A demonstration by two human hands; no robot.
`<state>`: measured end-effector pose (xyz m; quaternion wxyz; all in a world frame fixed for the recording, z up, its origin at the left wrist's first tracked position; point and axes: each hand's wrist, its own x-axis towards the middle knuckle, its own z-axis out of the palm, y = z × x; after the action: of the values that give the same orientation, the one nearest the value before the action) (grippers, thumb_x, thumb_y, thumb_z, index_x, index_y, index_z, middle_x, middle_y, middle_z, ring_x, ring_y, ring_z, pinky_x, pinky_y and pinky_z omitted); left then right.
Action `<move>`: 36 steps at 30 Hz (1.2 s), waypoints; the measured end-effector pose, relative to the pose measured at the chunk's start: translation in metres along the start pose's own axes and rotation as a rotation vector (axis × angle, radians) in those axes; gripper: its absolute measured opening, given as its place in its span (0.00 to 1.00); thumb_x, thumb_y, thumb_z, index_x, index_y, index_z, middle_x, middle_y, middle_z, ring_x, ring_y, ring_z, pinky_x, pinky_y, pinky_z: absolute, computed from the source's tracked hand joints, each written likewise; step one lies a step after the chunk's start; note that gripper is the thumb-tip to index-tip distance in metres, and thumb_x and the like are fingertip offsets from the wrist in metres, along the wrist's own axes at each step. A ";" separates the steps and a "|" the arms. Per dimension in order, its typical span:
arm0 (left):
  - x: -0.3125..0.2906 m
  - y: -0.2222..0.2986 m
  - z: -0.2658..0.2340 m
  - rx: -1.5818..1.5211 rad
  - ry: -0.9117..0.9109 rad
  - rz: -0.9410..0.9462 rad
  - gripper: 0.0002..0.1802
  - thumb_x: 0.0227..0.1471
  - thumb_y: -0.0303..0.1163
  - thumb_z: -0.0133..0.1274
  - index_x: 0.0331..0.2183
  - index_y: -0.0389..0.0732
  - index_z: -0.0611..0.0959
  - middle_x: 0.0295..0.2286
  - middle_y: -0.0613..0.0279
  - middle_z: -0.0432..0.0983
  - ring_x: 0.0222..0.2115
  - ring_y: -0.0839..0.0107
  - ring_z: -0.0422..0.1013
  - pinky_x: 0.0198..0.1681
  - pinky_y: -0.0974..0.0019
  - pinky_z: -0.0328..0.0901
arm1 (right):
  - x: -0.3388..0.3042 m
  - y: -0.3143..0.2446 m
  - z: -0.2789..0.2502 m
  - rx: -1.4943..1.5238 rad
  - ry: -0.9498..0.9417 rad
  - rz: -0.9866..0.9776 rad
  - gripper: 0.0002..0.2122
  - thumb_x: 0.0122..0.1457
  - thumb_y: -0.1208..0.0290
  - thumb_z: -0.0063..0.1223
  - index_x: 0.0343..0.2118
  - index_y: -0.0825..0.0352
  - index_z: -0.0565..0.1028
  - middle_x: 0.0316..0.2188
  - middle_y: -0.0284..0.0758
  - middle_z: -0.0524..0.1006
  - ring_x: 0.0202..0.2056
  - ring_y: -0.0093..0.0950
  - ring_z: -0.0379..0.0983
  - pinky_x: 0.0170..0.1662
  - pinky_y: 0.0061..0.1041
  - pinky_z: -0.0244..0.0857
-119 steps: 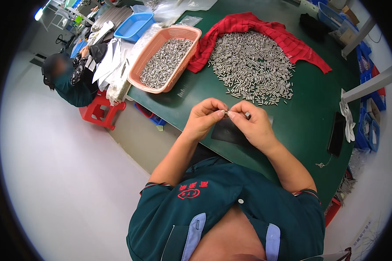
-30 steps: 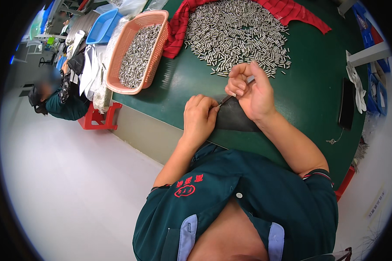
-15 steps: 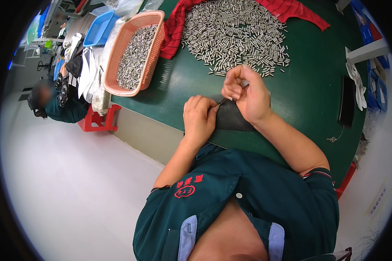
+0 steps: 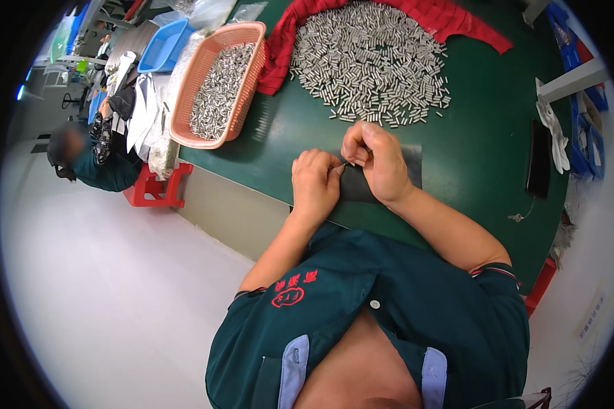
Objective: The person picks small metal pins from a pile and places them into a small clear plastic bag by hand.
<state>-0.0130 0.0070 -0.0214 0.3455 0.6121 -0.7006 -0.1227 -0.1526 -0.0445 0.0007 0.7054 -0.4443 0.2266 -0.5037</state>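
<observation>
My left hand (image 4: 315, 183) is closed at the near edge of the table, thumb and forefinger pinched together. Whatever sits in that pinch is too small and too covered to name. Just to its right, my right hand (image 4: 383, 167) is raised with curled fingers around a thin tool, mostly hidden by the fingers; its dark tip meets the left fingertips. Beneath both hands lies a flat black mat (image 4: 411, 163). Beyond them spreads a large heap of short silver metal pins (image 4: 372, 58), its near edge a little past my right hand.
A pink plastic basket (image 4: 179, 116) of similar pins stands at the left table edge, beside a blue basket (image 4: 164, 46). Red cloth (image 4: 274, 68) borders the heap. At right lie a black flat object (image 4: 539, 160), a key (image 4: 518, 218) and a white glove (image 4: 556, 136). A person (image 4: 95, 160) sits far left.
My right hand has turned and drawn slightly down and left, covering more of the thin tool. The left hand keeps its pinch. The whole view has shifted slightly.
</observation>
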 end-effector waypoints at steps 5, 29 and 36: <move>-0.001 -0.003 -0.008 -0.036 -0.031 -0.029 0.05 0.39 0.22 0.56 0.23 0.38 0.75 0.22 0.58 0.68 0.27 0.60 0.66 0.33 0.62 0.60 | 0.006 -0.011 -0.001 0.296 0.041 0.062 0.18 0.63 0.60 0.34 0.23 0.68 0.68 0.16 0.25 0.56 0.20 0.18 0.51 0.27 0.19 0.50; -0.004 0.006 -0.050 -1.013 -0.052 -0.098 0.05 0.53 0.25 0.52 0.31 0.34 0.74 0.31 0.63 0.67 0.33 0.75 0.64 0.39 0.73 0.60 | -0.010 -0.040 0.018 -0.678 -0.309 0.045 0.09 0.56 0.69 0.49 0.29 0.71 0.73 0.14 0.31 0.67 0.18 0.17 0.59 0.21 0.23 0.55; 0.007 0.002 -0.063 -0.658 0.015 0.035 0.03 0.48 0.22 0.53 0.28 0.35 0.75 0.28 0.64 0.69 0.31 0.75 0.65 0.37 0.74 0.61 | -0.012 -0.034 0.014 -0.677 -0.293 0.056 0.08 0.57 0.71 0.46 0.29 0.71 0.73 0.20 0.30 0.71 0.22 0.17 0.64 0.26 0.20 0.59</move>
<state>0.0250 0.0171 0.0283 0.5317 0.4567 -0.6313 -0.3320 -0.1641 -0.0314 0.0350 0.5570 -0.7134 0.2892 -0.3117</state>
